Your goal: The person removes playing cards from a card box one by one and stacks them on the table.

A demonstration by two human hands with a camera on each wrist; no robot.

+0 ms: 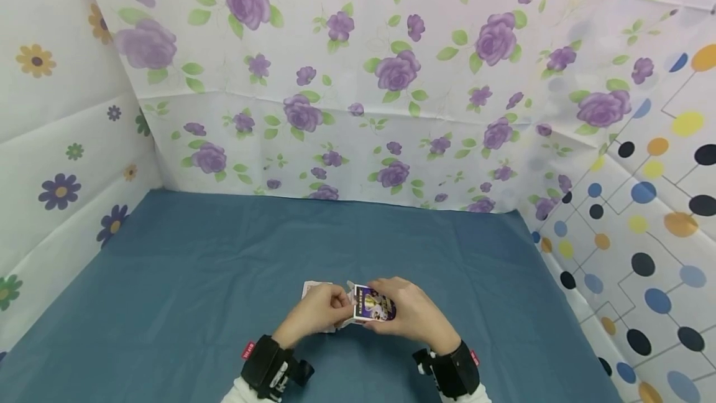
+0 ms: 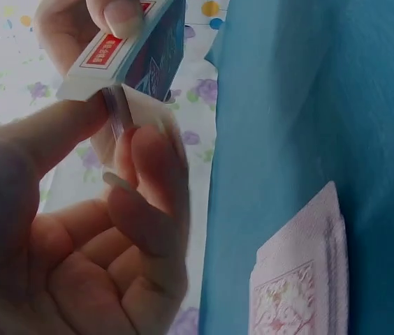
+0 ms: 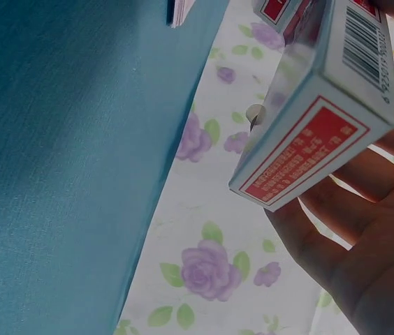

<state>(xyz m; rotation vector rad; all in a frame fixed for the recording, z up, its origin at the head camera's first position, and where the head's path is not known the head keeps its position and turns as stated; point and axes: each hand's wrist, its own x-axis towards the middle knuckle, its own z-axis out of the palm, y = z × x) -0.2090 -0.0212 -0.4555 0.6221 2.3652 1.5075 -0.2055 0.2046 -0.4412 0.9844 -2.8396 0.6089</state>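
Note:
My right hand point(image 1: 411, 310) grips a small playing-card box point(image 1: 373, 305), purple with a printed picture on its face. The box is held just over the cloth, its open end toward my left hand point(image 1: 321, 311). In the left wrist view, the thumb and fingers of that hand pinch a thin stack of playing cards point(image 2: 118, 112) at the box's mouth, next to a raised white flap. Red label panels point(image 3: 305, 153) and a barcode show on the box in the right wrist view. A pile of cards with red patterned backs point(image 2: 284, 300) lies below my left hand, partly hidden by it in the head view.
A blue cloth point(image 1: 224, 266) covers the table. Behind it hangs a white curtain point(image 1: 347, 135) with purple roses, and patterned sheets close off the left and right sides. Both wrists wear black camera straps point(image 1: 268, 365).

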